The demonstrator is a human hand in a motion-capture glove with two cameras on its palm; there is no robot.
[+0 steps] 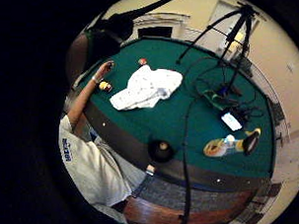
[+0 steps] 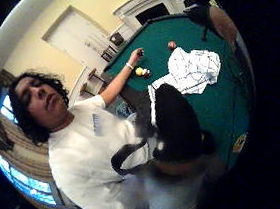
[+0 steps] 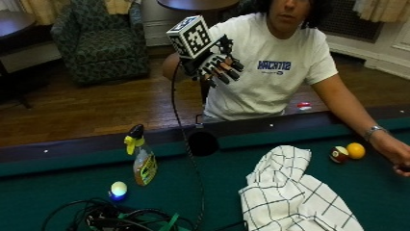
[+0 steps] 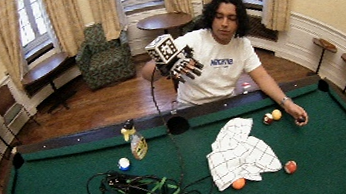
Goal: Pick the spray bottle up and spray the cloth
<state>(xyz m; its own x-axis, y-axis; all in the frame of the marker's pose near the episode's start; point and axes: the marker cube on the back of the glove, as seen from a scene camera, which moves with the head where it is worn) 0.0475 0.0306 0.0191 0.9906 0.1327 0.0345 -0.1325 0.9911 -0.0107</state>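
Note:
The spray bottle [image 3: 143,160], amber with a black and yellow head, stands upright on the green felt near the table's near rail [image 3: 77,151]; it also shows in the wide view as the spray bottle [image 4: 136,140] and from the palm as the spray bottle [image 1: 231,145]. A white checked cloth [image 3: 291,195] lies crumpled on the felt to its right, cloth [image 4: 239,153], cloth [image 1: 146,87], cloth [image 2: 193,69]. My gloved right hand [image 3: 216,67] is raised high above the rail, in front of the person's chest, fingers spread and holding nothing, hand [image 4: 182,65].
A side pocket [image 3: 204,143] sits in the rail below my hand. Billiard balls [image 3: 346,152] lie by the person's bare left hand [image 3: 398,160], which rests on the felt. A tangle of cables [image 3: 121,219] and a white ball [image 3: 118,188] lie beside the bottle.

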